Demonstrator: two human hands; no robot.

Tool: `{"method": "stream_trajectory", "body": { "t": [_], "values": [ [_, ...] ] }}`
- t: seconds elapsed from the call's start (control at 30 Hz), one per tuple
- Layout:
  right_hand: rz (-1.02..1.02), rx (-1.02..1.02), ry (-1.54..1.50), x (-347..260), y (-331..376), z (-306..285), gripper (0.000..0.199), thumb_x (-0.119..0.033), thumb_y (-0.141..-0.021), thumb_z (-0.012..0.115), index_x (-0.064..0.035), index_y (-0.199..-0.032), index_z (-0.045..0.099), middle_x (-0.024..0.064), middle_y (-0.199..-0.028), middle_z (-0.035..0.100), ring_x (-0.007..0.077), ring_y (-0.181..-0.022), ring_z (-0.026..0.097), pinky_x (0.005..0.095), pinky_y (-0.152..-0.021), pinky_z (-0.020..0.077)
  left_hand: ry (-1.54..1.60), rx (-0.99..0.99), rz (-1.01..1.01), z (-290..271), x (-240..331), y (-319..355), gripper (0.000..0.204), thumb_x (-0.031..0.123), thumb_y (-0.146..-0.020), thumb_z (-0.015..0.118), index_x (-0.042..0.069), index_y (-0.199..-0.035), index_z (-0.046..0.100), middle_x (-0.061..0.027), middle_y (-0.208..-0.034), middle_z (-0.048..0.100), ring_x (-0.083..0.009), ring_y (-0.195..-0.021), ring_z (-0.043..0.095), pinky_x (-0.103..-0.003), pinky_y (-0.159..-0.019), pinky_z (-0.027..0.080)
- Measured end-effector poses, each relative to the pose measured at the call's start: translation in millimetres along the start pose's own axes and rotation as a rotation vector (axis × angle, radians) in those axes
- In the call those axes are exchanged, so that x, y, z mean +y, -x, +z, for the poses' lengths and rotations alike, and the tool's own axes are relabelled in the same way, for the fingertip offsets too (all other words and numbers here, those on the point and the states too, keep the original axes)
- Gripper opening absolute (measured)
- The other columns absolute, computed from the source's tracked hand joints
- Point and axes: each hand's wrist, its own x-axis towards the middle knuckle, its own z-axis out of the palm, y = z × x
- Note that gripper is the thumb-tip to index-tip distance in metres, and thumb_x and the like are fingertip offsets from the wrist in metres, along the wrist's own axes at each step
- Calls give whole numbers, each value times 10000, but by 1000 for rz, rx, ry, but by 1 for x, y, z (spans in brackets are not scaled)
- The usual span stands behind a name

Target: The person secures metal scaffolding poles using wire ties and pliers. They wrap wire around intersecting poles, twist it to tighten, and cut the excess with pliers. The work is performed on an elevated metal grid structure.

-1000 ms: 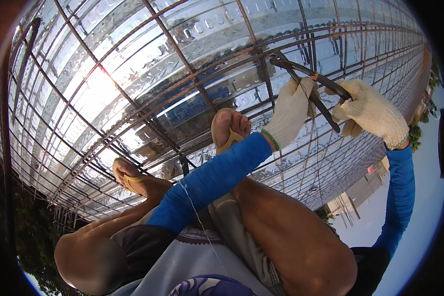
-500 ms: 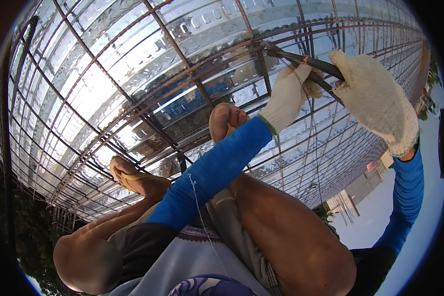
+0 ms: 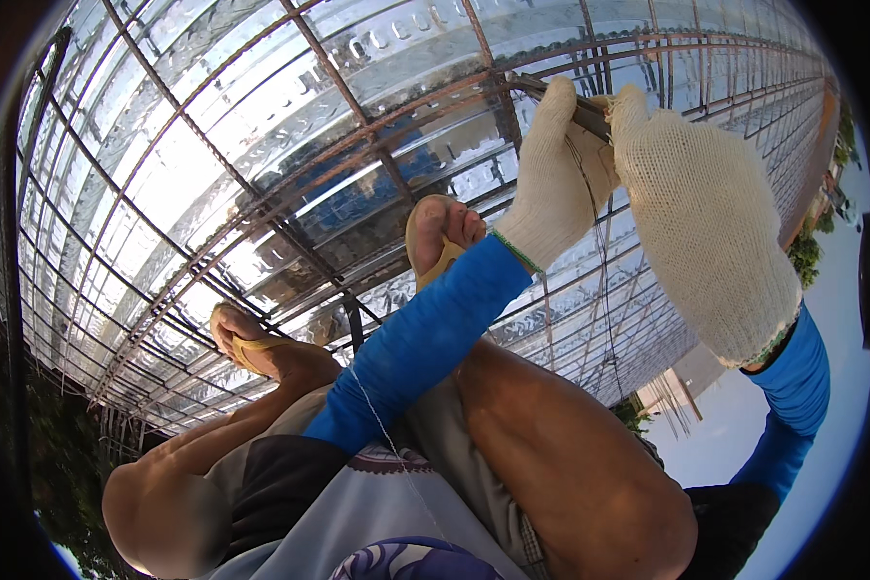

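Pliers (image 3: 580, 108) sit at a crossing of the rebar grid (image 3: 377, 126), near the top of the view, gripped between both gloved hands. Only a short dark stretch of the tool shows between the gloves; its tip points left onto a rusty bar, and how the tip stands cannot be told.

Left hand (image 3: 554, 179), in a white knit glove over a blue sleeve (image 3: 425, 338), is closed with fingers pointing up against the pliers. Right hand (image 3: 701, 222), same glove type, is curled around the handle end from the right; its palm side is hidden, so the exact grip cannot be told. Thin tie wire (image 3: 601, 242) hangs down from the pliers between the two hands, across the grid.

Change since one second ago: both hands have moved up the grid and appear closer to the camera. The pliers handles, then spread wide and plainly visible, are now almost fully covered by the gloves. The right glove now fills much more of the view. Half a second ago the hands were already near this crossing; they have closed in further.

Beneath the grid lies corrugated metal decking (image 3: 193, 174), shiny and reflective. Two bare feet in yellow sandals, one (image 3: 440, 237) just left of the left wrist and one (image 3: 251, 338) lower left, rest on the bars, unchanged.
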Motion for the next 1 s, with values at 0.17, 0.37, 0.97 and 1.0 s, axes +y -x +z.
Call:
{"method": "stream_trajectory", "body": {
  "t": [0.17,0.37,0.97,1.0],
  "values": [
    [84,-81,-31,-8,19,-7,501,-144,-975,737,-64,-1457,625,175,-1006,708,310,-891,730,426,-767,599,191,-55,-72,15,-17,-1,627,615,-1023,704,17,-1209,681,-145,-1154,731,-293,-1058,735,-466,-912,614],
    [43,-150,-78,-17,1,-8,512,-150,-972,743,-67,-1461,621,183,-1021,716,313,-903,738,426,-768,607,244,-75,-52,25,-11,-3,694,662,-1013,669,25,-1288,661,-163,-1222,717,-303,-1097,715,-490,-917,580],
    [199,-447,-458,-22,-37,-26,544,-166,-961,762,-76,-1476,612,204,-1065,740,320,-939,764,425,-771,630,235,-47,22,3,-13,-13,511,488,-1038,653,12,-1212,722,-253,-1236,751,-376,-1029,761,-541,-874,673],
    [176,-423,-399,-24,-37,-27,546,-167,-960,763,-76,-1477,612,205,-1067,741,321,-941,765,425,-771,632,234,-50,18,3,-11,-13,509,489,-1038,651,15,-1208,724,-252,-1227,753,-375,-1016,765,-535,-854,678]
  ]
}}
